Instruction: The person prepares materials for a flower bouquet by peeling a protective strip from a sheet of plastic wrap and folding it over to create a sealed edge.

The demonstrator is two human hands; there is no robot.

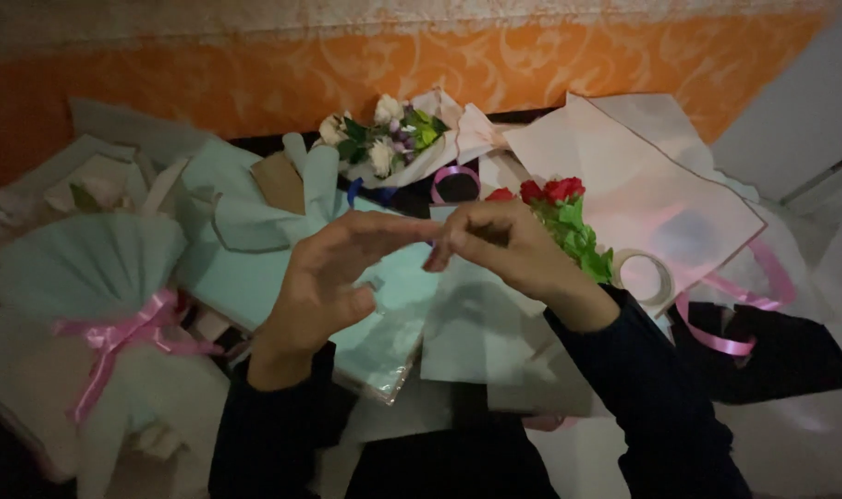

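my left hand (324,282): centre of the frame, fingers stretched right and loosely open, fingertips meeting my other hand's. can't tell if there's anything pinched between them, too dim.
my right hand (504,248): just right of centre, curled into a loose fist, knuckles up, fingertips touching the left ones. whatever it might be gripping is hidden.
pale wrapping sheets (476,333): right under both hands, overlapping flat, corners poking toward the bottom edge.
wrapped bundle (88,277): left side, tied with a pink bow, well clear of my hands.
red flower bunch (560,208): just behind my right hand, stems running down-right, heads pointing up-left.
tape roll (645,275): right of that wrist, lying flat.
pink ribbon (735,314): looping further right.
white bouquet (384,139): top centre by the orange wall, heads pointing left.
open room: barely any, paper everywhere.
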